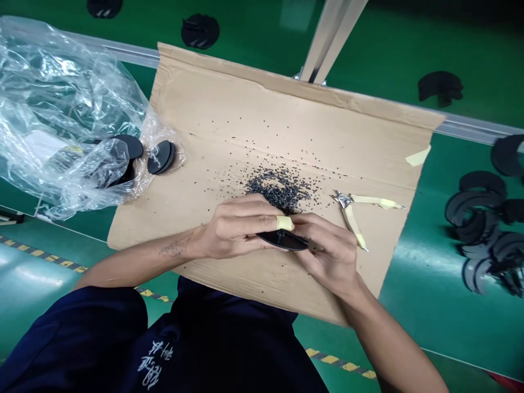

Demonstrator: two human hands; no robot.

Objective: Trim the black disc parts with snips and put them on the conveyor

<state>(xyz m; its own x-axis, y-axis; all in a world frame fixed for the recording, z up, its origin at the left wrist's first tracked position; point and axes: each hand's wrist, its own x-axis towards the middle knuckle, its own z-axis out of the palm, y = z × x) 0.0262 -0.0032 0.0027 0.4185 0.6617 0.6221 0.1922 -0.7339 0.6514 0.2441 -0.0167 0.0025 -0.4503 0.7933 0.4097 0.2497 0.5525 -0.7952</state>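
Note:
Both of my hands grip one flat black disc (pixel 282 240) over the near part of a cardboard sheet (pixel 204 103). My left hand (pixel 241 226), with yellow tape around a finger, holds the disc's left side. At its right side, the fingers of my right hand (pixel 331 251) are closed on it. Just beyond the hands lies a heap of tiny black bits (pixel 278 188), thinning out across the cardboard. A pair of nippers (pixel 346 202) with tape-wrapped handles rests open to the right of the heap. My fingers hide part of the disc.
A clear plastic bag (pixel 65 109) with black discs (pixel 161 157) in it covers the left side. Several black curved pieces (pixel 478 213) are piled on the green table (pixel 426 273) at right. A metal post (pixel 333 38) rises behind the cardboard; more black parts (pixel 200 31) lie beyond.

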